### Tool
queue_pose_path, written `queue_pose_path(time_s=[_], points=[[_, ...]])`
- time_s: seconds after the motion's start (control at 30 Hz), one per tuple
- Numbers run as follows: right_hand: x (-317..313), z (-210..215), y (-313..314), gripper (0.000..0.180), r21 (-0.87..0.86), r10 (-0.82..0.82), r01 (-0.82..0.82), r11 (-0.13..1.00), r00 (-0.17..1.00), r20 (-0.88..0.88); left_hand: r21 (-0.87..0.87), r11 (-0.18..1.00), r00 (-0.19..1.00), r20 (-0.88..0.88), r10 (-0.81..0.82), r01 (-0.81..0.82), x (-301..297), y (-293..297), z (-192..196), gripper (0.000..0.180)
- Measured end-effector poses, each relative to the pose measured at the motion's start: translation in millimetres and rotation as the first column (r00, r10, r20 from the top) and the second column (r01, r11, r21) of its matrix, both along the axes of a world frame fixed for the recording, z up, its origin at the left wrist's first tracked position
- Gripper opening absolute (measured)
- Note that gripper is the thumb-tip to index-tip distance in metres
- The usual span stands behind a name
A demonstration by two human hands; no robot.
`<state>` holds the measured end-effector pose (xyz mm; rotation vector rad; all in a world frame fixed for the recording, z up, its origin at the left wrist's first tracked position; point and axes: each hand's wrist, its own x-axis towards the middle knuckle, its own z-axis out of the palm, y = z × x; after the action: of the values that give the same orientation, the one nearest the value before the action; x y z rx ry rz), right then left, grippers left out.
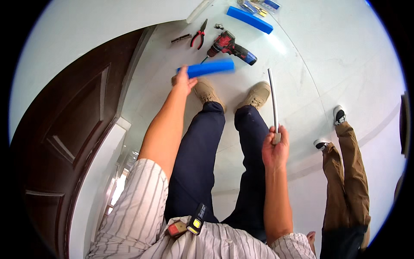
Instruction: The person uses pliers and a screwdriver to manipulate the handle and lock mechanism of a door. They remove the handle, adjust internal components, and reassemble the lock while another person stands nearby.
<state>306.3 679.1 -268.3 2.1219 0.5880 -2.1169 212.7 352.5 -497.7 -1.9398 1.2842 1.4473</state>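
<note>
My left hand [184, 82] is closed on one end of a long blue bar-shaped piece [211, 68], held level above my shoes. The piece is blurred, and I cannot tell whether it is a box or a sleeve. Lower on the right, my right hand [276, 151] pinches a slim silver metal bar [273, 97] by a small squarish grey end. The bar points up and away from me. Just beyond the blue piece, a red and black cordless drill [228, 45] with a blue battery lies on the floor.
Pliers with red and black handles [199, 36], a hinge-like metal piece [181, 39] and small metal parts [219, 26] lie left of the drill. A second blue bar [250, 20] lies at the far side. A dark brown door [77, 112] is left; another person's legs [345, 177] stand right.
</note>
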Motion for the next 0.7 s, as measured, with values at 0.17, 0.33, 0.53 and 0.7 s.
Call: queue_pose_path(time_s=[0.17, 0.33, 0.53, 0.7], points=[[-29.7, -8.3, -7.7, 0.029, -0.015, 0.103, -0.102, 0.995, 0.994, 0.048, 0.042, 0.991, 0.989, 0.071, -0.132, 0.129, 10.4, 39.3, -65.5, 0.071], [-46.9, -5.3, -9.4, 0.033, 0.062, 0.204, -0.206, 0.977, 0.978, 0.035, -0.189, 0.902, 0.912, 0.218, -0.348, 0.389, 8.2, 44.4, -76.7, 0.065], [-57.0, -6.3, -1.7, 0.036, 0.060, 0.206, -0.210, 0.976, 0.976, 0.070, -0.715, -0.302, 0.121, 0.475, -0.872, 0.631, -81.3, -12.7, -90.7, 0.048], [-63.1, -0.7, 15.8, 0.038, 0.144, 0.280, -0.286, 0.947, 0.958, 0.058, -0.417, -0.356, -0.133, 0.476, -0.869, 0.836, -169.0, -50.0, -119.5, 0.032]])
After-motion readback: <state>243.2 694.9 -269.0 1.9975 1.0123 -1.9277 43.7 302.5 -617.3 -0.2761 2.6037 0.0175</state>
